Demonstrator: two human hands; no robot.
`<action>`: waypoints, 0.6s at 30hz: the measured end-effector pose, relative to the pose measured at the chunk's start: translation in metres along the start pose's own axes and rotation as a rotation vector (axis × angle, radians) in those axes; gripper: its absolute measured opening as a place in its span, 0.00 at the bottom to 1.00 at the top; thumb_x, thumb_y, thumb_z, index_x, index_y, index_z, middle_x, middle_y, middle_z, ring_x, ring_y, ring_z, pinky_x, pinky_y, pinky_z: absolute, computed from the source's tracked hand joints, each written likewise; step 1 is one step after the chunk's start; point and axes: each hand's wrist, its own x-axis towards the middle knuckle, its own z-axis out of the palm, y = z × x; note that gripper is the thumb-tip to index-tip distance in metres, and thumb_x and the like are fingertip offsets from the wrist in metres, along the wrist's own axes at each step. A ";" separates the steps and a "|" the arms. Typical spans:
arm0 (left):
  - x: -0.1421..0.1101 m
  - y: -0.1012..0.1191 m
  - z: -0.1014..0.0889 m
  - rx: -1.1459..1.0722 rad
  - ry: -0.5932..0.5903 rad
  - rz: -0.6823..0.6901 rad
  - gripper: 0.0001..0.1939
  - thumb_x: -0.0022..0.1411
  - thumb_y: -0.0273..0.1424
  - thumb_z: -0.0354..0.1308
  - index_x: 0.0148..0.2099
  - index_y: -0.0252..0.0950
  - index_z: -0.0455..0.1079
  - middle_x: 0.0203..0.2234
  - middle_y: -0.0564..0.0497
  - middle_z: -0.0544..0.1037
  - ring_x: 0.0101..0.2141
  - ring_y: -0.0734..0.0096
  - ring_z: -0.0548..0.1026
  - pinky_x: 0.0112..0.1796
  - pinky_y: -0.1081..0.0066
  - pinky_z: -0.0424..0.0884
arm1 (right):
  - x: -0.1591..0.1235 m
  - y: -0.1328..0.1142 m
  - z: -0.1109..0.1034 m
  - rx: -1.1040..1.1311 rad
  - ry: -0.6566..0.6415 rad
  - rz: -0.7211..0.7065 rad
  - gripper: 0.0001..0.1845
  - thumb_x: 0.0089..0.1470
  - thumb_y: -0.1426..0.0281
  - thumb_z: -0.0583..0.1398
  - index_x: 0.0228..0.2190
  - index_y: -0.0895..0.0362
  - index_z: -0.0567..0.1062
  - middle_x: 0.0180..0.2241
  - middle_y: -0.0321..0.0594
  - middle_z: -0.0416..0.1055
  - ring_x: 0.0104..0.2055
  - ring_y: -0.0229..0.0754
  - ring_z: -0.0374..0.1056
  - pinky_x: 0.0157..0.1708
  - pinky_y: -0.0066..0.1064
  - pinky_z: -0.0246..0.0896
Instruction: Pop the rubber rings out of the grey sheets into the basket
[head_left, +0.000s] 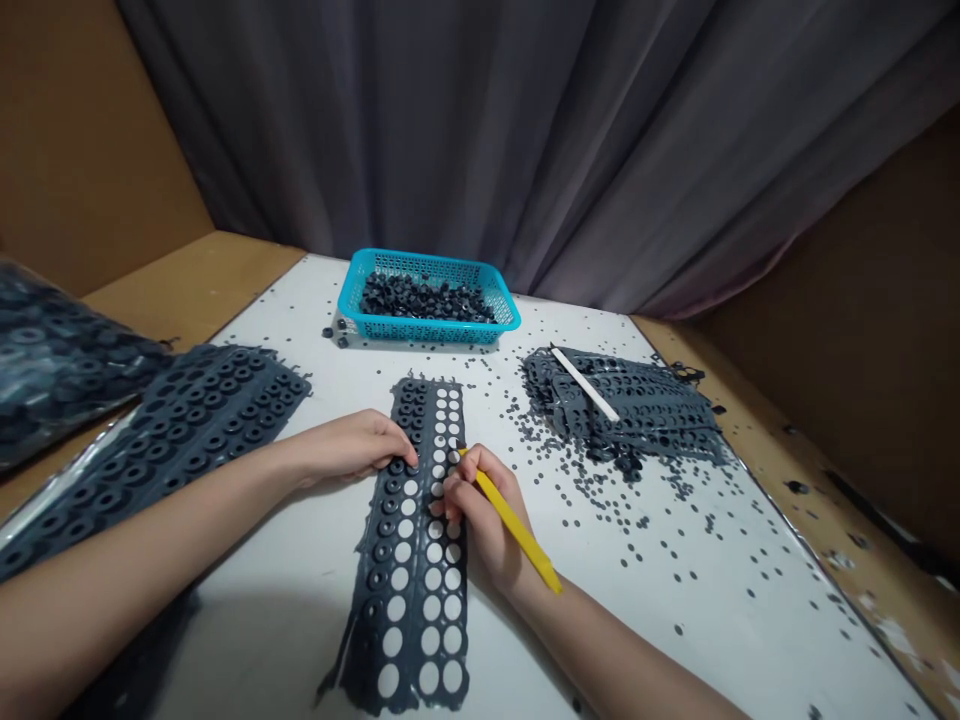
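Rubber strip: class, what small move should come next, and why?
Likely push out the next ring with the yellow tool: the right hand has its tip at the strip, the left hand pins the strip, and neighbouring holes stand empty.

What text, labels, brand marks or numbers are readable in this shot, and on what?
None readable: the yellow pen-like tool, teal plastic basket, perforated dark rubber sheet, white stick and plastic bag of rubber sheets show no legible marking; any fine print would be too small to tell.
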 end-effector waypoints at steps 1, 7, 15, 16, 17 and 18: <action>-0.001 0.001 0.001 0.027 0.006 0.004 0.13 0.54 0.35 0.52 0.34 0.32 0.72 0.11 0.60 0.54 0.12 0.81 0.46 0.15 0.73 0.40 | 0.000 0.000 0.000 -0.009 -0.002 -0.002 0.11 0.45 0.72 0.58 0.23 0.55 0.58 0.17 0.26 0.58 0.18 0.31 0.56 0.25 0.26 0.60; -0.029 0.038 0.000 0.510 0.214 0.214 0.12 0.54 0.32 0.50 0.31 0.35 0.74 0.29 0.50 0.77 0.32 0.69 0.71 0.34 0.73 0.64 | 0.000 0.005 -0.002 -0.065 -0.041 -0.026 0.12 0.45 0.72 0.58 0.24 0.54 0.57 0.18 0.26 0.57 0.19 0.30 0.55 0.23 0.24 0.57; 0.034 0.120 -0.067 0.966 0.750 0.508 0.19 0.61 0.33 0.43 0.48 0.30 0.68 0.44 0.43 0.75 0.44 0.62 0.71 0.46 0.68 0.62 | -0.003 0.004 0.002 -0.083 -0.106 -0.064 0.12 0.45 0.72 0.58 0.24 0.54 0.55 0.19 0.26 0.56 0.19 0.30 0.55 0.22 0.24 0.53; 0.046 0.124 -0.076 0.971 0.749 0.489 0.21 0.60 0.34 0.46 0.52 0.29 0.65 0.45 0.41 0.74 0.44 0.62 0.71 0.45 0.68 0.63 | -0.004 0.003 0.002 -0.077 -0.112 -0.068 0.12 0.45 0.72 0.58 0.24 0.54 0.55 0.19 0.26 0.56 0.19 0.30 0.55 0.21 0.24 0.53; 0.055 0.125 -0.082 0.954 0.741 0.466 0.22 0.58 0.34 0.48 0.52 0.27 0.63 0.45 0.40 0.74 0.44 0.62 0.71 0.44 0.69 0.64 | -0.004 0.003 0.002 -0.077 -0.116 -0.072 0.12 0.45 0.72 0.57 0.24 0.54 0.55 0.19 0.26 0.56 0.19 0.30 0.55 0.21 0.24 0.53; 0.060 0.125 -0.087 0.948 0.734 0.465 0.22 0.58 0.34 0.49 0.51 0.27 0.64 0.44 0.40 0.74 0.43 0.63 0.71 0.43 0.70 0.64 | -0.004 0.002 0.001 -0.083 -0.122 -0.078 0.12 0.45 0.72 0.57 0.24 0.55 0.56 0.19 0.26 0.56 0.18 0.30 0.55 0.21 0.24 0.52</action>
